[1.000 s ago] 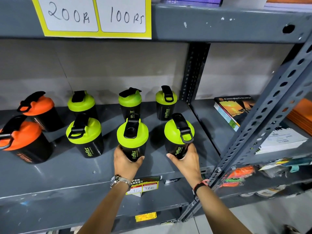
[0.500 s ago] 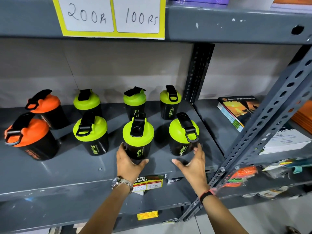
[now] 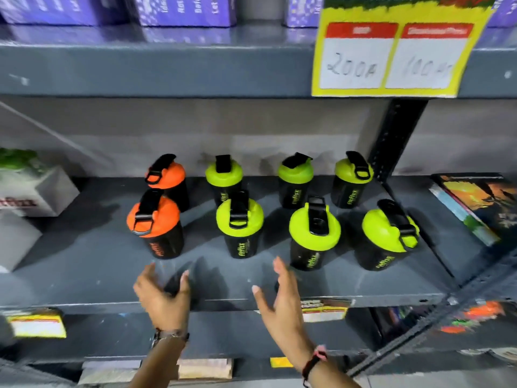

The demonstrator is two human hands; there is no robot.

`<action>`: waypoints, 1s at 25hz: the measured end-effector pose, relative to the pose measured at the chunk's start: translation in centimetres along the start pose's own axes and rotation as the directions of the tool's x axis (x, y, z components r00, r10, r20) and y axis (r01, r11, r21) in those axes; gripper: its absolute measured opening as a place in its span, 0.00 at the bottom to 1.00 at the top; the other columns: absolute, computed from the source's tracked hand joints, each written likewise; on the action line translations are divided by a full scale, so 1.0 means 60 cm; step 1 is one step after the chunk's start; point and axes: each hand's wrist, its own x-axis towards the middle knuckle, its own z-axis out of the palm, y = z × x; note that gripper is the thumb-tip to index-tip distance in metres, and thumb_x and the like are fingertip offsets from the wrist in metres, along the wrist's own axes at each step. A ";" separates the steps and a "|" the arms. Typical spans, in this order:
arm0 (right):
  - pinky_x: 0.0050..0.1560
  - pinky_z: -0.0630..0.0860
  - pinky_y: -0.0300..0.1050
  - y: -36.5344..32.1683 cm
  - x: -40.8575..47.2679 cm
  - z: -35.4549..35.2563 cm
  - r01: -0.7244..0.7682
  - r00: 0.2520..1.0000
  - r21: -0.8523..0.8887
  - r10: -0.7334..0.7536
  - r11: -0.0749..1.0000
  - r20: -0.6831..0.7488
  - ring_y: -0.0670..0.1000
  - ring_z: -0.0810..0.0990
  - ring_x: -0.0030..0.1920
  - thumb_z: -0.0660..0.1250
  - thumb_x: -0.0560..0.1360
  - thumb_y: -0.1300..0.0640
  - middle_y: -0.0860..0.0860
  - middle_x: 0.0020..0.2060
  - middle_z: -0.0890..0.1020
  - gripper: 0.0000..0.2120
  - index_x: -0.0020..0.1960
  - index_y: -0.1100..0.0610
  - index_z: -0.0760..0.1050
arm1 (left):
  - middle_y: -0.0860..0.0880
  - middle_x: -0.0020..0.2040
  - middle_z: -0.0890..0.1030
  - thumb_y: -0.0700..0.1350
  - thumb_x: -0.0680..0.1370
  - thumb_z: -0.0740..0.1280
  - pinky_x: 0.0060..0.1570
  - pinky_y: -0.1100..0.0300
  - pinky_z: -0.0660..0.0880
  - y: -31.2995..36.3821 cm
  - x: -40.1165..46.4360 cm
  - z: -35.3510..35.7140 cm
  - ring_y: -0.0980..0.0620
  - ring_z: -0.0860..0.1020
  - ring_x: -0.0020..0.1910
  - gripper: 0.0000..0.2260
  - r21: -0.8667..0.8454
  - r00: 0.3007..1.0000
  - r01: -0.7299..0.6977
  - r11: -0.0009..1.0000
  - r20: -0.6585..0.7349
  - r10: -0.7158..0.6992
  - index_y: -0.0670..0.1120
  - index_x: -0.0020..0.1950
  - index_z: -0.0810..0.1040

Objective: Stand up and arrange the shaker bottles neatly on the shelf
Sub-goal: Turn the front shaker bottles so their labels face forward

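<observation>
Several black shaker bottles stand upright in two rows on the grey metal shelf [image 3: 84,264]. The front row holds an orange-lidded bottle [image 3: 155,225] and three green-lidded ones [image 3: 240,225] [image 3: 313,233] [image 3: 387,236]. Behind them stand an orange-lidded bottle [image 3: 166,177] and three green-lidded bottles [image 3: 223,177] [image 3: 295,177] [image 3: 352,177]. My left hand [image 3: 163,295] hovers open over the shelf's front edge, just below the front orange bottle. My right hand [image 3: 279,301] is open too, below and between the first two front green bottles. Neither hand touches a bottle.
White boxes [image 3: 30,191] sit at the shelf's left end. Books [image 3: 475,203] lie flat on the neighbouring shelf to the right, past a black upright post [image 3: 391,141]. A yellow price sign [image 3: 391,54] hangs from the shelf above, which carries purple boxes [image 3: 181,9]. Price tags line the shelf's front edge.
Both hands have let go of the front green bottles and shifted left, now open near the shelf's front edge. The view has swung left, showing the white boxes.
</observation>
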 end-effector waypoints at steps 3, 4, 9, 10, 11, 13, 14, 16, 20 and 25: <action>0.71 0.47 0.39 -0.036 0.057 0.060 -0.110 0.994 0.032 0.110 0.993 0.002 0.53 0.51 0.75 0.72 0.70 0.53 0.57 0.75 0.53 0.45 0.73 0.62 0.45 | 0.31 0.64 0.65 0.45 0.60 0.79 0.64 0.44 0.61 -0.003 0.082 -0.027 0.35 0.64 0.64 0.43 0.107 0.989 0.145 0.984 0.014 -0.147 0.35 0.66 0.60; 0.70 0.46 0.38 -0.043 0.074 0.074 -0.142 0.990 0.052 0.143 0.988 -0.003 0.54 0.48 0.75 0.73 0.68 0.53 0.58 0.75 0.50 0.48 0.73 0.62 0.42 | 0.31 0.66 0.64 0.42 0.59 0.80 0.66 0.45 0.59 -0.006 0.103 -0.027 0.36 0.62 0.67 0.45 0.132 0.987 0.137 0.982 0.064 -0.146 0.35 0.67 0.58; 0.69 0.56 0.42 -0.041 0.124 0.112 -0.267 0.945 0.145 0.288 0.953 -0.156 0.57 0.60 0.71 0.79 0.60 0.59 0.62 0.70 0.62 0.51 0.72 0.64 0.51 | 0.37 0.63 0.72 0.35 0.59 0.79 0.64 0.46 0.67 -0.018 0.152 -0.002 0.41 0.71 0.61 0.38 -0.028 0.959 0.060 0.998 0.278 -0.050 0.39 0.63 0.63; 0.66 0.59 0.37 -0.038 0.126 0.116 -0.264 0.939 0.142 0.288 0.954 -0.187 0.57 0.64 0.68 0.79 0.59 0.59 0.61 0.67 0.66 0.48 0.71 0.64 0.55 | 0.38 0.61 0.73 0.34 0.60 0.78 0.61 0.50 0.68 -0.021 0.150 0.002 0.42 0.72 0.59 0.35 -0.051 0.962 0.076 0.996 0.265 -0.060 0.41 0.61 0.64; 0.61 0.60 0.31 -0.036 0.127 0.120 -0.257 0.936 0.133 0.281 0.957 -0.213 0.57 0.68 0.65 0.79 0.59 0.60 0.60 0.64 0.70 0.44 0.68 0.64 0.60 | 0.38 0.59 0.74 0.34 0.61 0.77 0.58 0.52 0.68 -0.024 0.149 0.005 0.41 0.74 0.58 0.33 -0.065 0.966 0.091 0.994 0.248 -0.072 0.42 0.60 0.65; 0.52 0.62 0.27 -0.035 0.124 0.124 -0.239 0.933 0.110 0.260 0.965 -0.249 0.57 0.73 0.59 0.78 0.59 0.60 0.59 0.57 0.74 0.35 0.62 0.63 0.66 | 0.38 0.58 0.76 0.36 0.62 0.77 0.55 0.54 0.69 -0.030 0.147 0.006 0.41 0.75 0.56 0.30 -0.055 0.969 0.114 0.992 0.225 -0.099 0.42 0.59 0.66; 0.51 0.63 0.28 -0.037 0.122 0.125 -0.232 0.933 0.105 0.252 0.967 -0.257 0.57 0.75 0.57 0.78 0.60 0.60 0.59 0.55 0.75 0.33 0.60 0.62 0.67 | 0.38 0.58 0.76 0.37 0.62 0.77 0.54 0.54 0.69 -0.033 0.148 0.004 0.40 0.75 0.56 0.30 -0.041 0.969 0.119 0.992 0.222 -0.107 0.42 0.59 0.66; 0.53 0.69 0.34 -0.043 0.112 0.127 -0.219 0.939 0.094 0.236 0.971 -0.249 0.56 0.76 0.55 0.78 0.60 0.59 0.57 0.53 0.76 0.31 0.58 0.62 0.68 | 0.39 0.57 0.76 0.38 0.62 0.77 0.54 0.52 0.70 -0.037 0.150 -0.005 0.40 0.75 0.55 0.30 -0.027 0.968 0.124 0.992 0.222 -0.115 0.42 0.58 0.66; 0.56 0.75 0.48 -0.059 0.086 0.146 -0.201 0.955 0.066 0.210 0.977 -0.211 0.56 0.76 0.55 0.77 0.61 0.56 0.56 0.52 0.76 0.29 0.57 0.60 0.68 | 0.39 0.57 0.76 0.38 0.62 0.77 0.53 0.52 0.70 -0.041 0.147 -0.030 0.40 0.75 0.55 0.30 -0.009 0.967 0.097 0.995 0.237 -0.093 0.42 0.58 0.66; 0.57 0.75 0.50 -0.065 0.077 0.149 -0.204 0.948 0.050 0.210 0.978 -0.238 0.57 0.75 0.56 0.77 0.62 0.56 0.58 0.53 0.76 0.30 0.59 0.61 0.68 | 0.38 0.56 0.77 0.37 0.62 0.77 0.53 0.52 0.69 -0.040 0.141 -0.046 0.39 0.75 0.55 0.29 -0.011 0.968 0.069 0.998 0.244 -0.064 0.41 0.58 0.66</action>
